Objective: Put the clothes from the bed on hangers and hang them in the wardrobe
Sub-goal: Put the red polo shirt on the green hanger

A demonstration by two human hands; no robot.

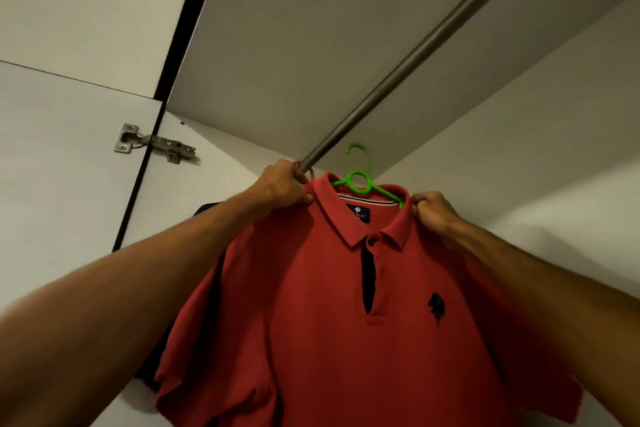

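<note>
One shirt in hand: red polo on a green hanger, just right of the rail; the hook looks not yet over it.
Left hand: pinches the polo's left shoulder.
Right hand: pinches the right shoulder.
Done: hanger fitted; one dark garment hangs behind, left.
Remaining: hooking on; bed unseen.
Counts: one rail, two garments.

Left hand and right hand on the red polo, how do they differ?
The left hand sits higher, up by the rail; the right hand sits lower, away from it. The green hanger shows an arm near the right hand, none near the left hand. Both pinch the red polo at a shoulder beside the collar.
</note>
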